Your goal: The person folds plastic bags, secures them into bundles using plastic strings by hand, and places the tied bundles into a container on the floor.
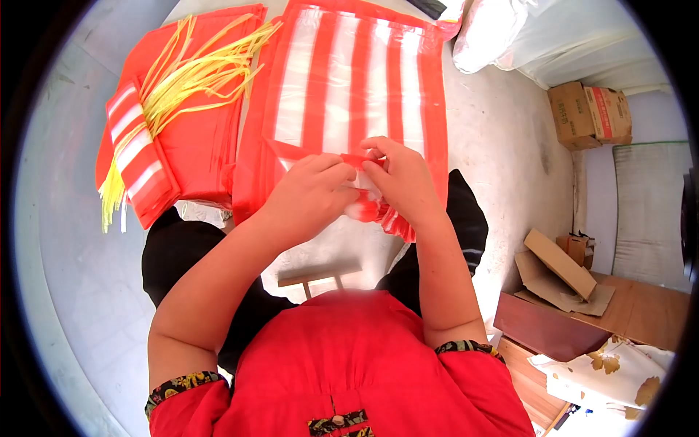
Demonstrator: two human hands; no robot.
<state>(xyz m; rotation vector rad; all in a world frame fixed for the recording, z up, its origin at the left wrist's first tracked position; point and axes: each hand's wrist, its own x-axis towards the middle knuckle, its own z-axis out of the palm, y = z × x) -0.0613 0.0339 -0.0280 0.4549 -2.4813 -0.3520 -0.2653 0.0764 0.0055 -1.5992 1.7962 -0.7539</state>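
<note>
A stack of red-and-white striped plastic sheets (313,80) lies in front of me, its near edge bunched between my hands. My left hand (309,193) is closed with fingertips pinched on the sheet's near edge. On the other side, my right hand (400,175) grips the same edge between thumb and curled index finger. Gathered red and white folds (371,207) hang below the fingers, partly hidden by the hands. To the left, yellow plastic strips (196,80) are spread over a pile of plain red sheets (196,142). A folded striped bundle (142,156) rests on that pile's left edge.
A white plastic-wrapped bundle (489,33) is at the upper right. Cardboard boxes (579,113) stand against the far right wall. An opened carton (561,277) sits on a wooden cabinet (641,306) at the right. Between my legs shows a small wooden stool (320,275).
</note>
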